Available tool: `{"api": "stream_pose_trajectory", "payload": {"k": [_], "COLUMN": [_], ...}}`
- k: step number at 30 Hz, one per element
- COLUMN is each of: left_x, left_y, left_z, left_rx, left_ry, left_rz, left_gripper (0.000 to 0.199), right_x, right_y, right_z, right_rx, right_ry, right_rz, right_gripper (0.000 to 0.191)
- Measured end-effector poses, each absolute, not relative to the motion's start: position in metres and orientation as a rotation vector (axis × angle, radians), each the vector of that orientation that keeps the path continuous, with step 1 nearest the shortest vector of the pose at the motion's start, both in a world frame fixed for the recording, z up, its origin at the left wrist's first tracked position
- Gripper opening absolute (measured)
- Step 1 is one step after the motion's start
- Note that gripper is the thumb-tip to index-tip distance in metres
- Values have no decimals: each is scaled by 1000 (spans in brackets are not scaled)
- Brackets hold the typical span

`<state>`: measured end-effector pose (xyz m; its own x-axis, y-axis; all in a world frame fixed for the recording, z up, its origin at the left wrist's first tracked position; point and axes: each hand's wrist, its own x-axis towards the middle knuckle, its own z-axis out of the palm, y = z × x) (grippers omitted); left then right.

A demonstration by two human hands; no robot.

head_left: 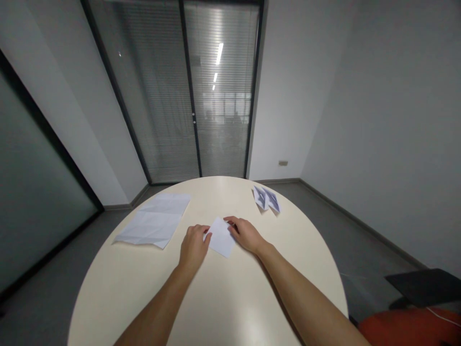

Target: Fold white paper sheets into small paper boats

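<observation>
A small piece of white paper (221,239), roughly square and turned cornerwise, lies low over the table between my hands. My left hand (195,244) has its thumb and fingers closed at the paper's left corner. At the upper right edge, my right hand (248,234) holds the paper with curled fingers and thumb; part of that edge is hidden behind them. Whether the small piece has several layers is hard to see.
On the round cream table (144,288), a large creased white sheet (154,218) lies to the left. A folded paper shape (267,199) with dark markings stands at the back right. Beyond the right edge are a red seat (406,327) and a black flat object (427,287).
</observation>
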<state>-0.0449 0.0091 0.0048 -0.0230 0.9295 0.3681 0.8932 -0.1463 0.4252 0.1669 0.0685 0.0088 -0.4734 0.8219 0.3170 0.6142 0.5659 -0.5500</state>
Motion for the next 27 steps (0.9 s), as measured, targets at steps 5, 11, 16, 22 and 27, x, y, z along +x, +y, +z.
{"api": "stream_pose_trajectory", "payload": {"k": [5, 11, 16, 22, 27], "left_x": [-46, -47, -48, -48, -49], "left_y": [10, 10, 9, 12, 13], "left_z": [4, 1, 3, 1, 1], "left_rx": [2175, 2191, 2231, 2272, 2298], "left_ry": [2008, 1997, 1924, 1856, 1833], "left_rz": [865, 847, 836, 831, 799], "left_gripper": [22, 28, 27, 29, 33], "right_x": [167, 167, 166, 166, 167], "right_y": [71, 72, 70, 66, 64], "right_z": [6, 3, 6, 13, 16], "right_rx": [-1072, -1001, -1014, -1030, -1005], "right_ry": [-2279, -2327, -2354, -2364, -2365], "right_rz": [466, 407, 384, 409, 435], "right_gripper": [38, 36, 33, 29, 29]}}
